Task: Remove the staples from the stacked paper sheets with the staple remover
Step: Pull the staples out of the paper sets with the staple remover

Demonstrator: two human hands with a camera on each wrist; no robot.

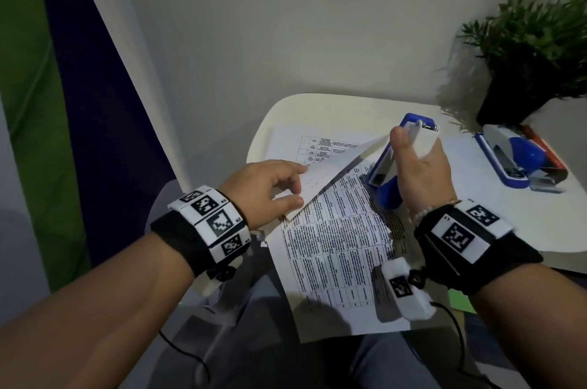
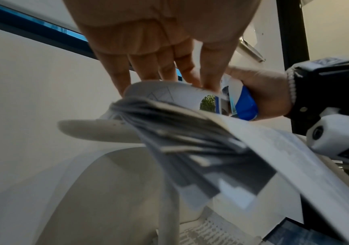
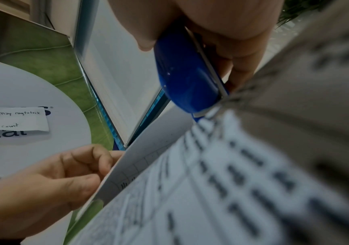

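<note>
No staple can be made out in any view. The spot where the lower end of the staple remover (image 1: 382,166) meets the paper sheets (image 1: 336,245) is partly covered by the right hand (image 1: 422,175) in the head view. It is smeared to grey blur in both wrist views. The print on the sheets is too soft to be read. The right fingers are hidden behind the tool, and only the thumb is seen, laid up along its white face. The near part of the stack overhangs the pale table (image 1: 317,109) towards the lap, where it is partly covered by the right wrist camera. The stack is otherwise spread on the table between the two hands. The top sheet (image 1: 330,166) is raised off the stack at its left edge and is pinched between the thumb and curled fingers of the left hand (image 1: 270,188), which is held palm down with the wrist level. The right hand is wrapped around the blue-and-white staple remover, which is held steeply tilted, blue end down at the right edge of the stack. A second blue stapler-like tool (image 1: 521,156) is lying further right on the table, just in front of a potted plant (image 1: 533,48) that is cut off by the frame.
</note>
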